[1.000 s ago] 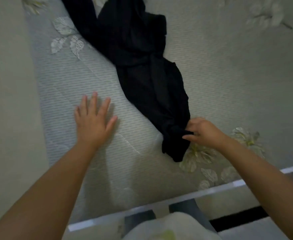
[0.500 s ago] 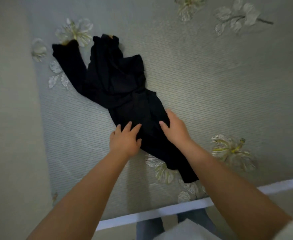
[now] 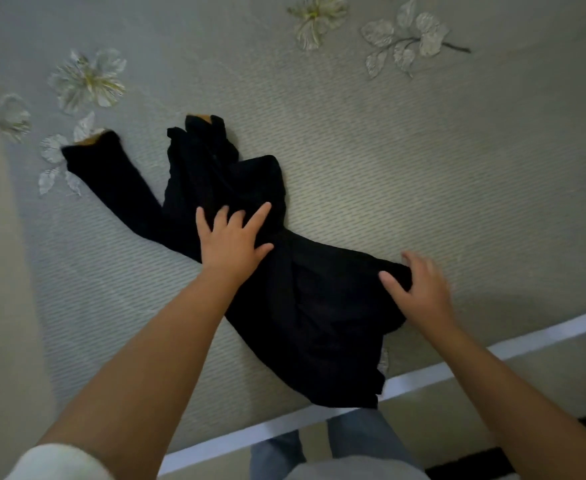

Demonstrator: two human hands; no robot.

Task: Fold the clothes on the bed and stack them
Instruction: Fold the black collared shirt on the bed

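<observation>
Left hand (image 3: 230,249) flat, fingers spread, pressing on crumpled black long-sleeved cloth garment (image 3: 298,306); right hand (image 3: 419,292) fingers spread over garment's right edge, blurred, grip unclear.

Garment lying on grey woven flower-print bed cover (image 3: 423,168), hem reaching white bed-frame edge (image 3: 423,375), one sleeve splayed far-left of body. Likely pinning middle while smoothing flat before folding. No containers visible; no stack visible yet.

black garment (image 3: 305,306) | crumpled, unfolded | lying diagonally on bed (image 3: 423,168) | two ends splayed far-left

no legible text, labels or numbers
</observation>
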